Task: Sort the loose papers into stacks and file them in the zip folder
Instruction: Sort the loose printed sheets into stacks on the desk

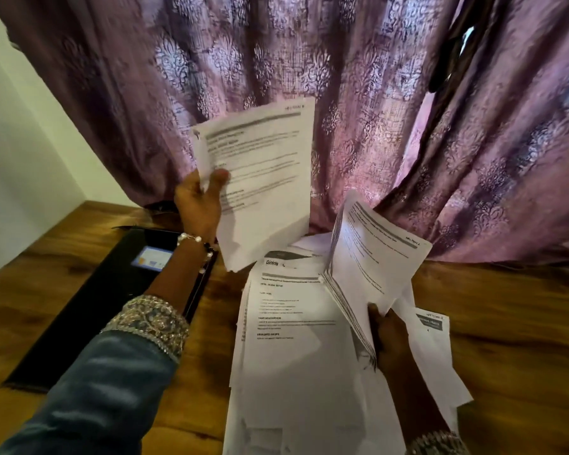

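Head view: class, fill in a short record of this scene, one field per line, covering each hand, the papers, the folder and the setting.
left hand: raised, fingers pinching a printed sheet by its left edge
right hand: gripping a small bundle of sheets, tilted up
loose papers: overlapping pile on the table, printed side up
zip folder: black, lying flat left of the pile, under the left forearm
table: wooden
backdrop: purple patterned curtain
filed so far: nothing visible in the folder
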